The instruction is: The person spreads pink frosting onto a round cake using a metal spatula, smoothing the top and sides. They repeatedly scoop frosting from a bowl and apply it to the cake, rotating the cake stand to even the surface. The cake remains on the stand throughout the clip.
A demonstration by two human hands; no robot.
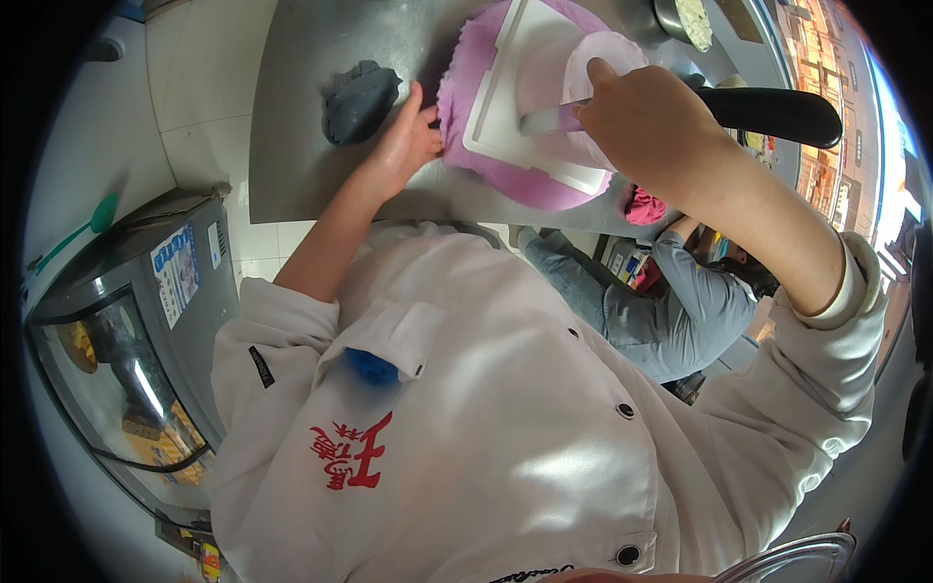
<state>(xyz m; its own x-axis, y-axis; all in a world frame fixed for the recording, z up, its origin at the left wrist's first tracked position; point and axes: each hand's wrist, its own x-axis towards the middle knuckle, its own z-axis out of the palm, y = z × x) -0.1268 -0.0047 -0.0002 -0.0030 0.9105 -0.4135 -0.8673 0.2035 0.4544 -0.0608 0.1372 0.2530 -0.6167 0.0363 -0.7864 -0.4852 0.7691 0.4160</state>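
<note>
My right hand [641, 124] is closed on a palette knife with a thick black handle [780, 116]. Its metal blade [550, 120] lies against a round cake coated in pale pink [543, 76]. Under the cake is a white board [488, 131], resting on a larger round base with a wavy-edged pink cover [466, 80]. My left hand [415, 138] is at the left edge of that cover, fingers apart, touching it and holding nothing visible. The hand partly hides the cake and the knife.
On the metal table [291, 167] lie a crumpled dark grey cloth [361, 102] at left and a crumpled pink-red item [645, 206] at the right edge. A metal bowl with pale contents [685, 22] stands far right. A person in grey [678, 313] is low beyond the table, beside my right arm.
</note>
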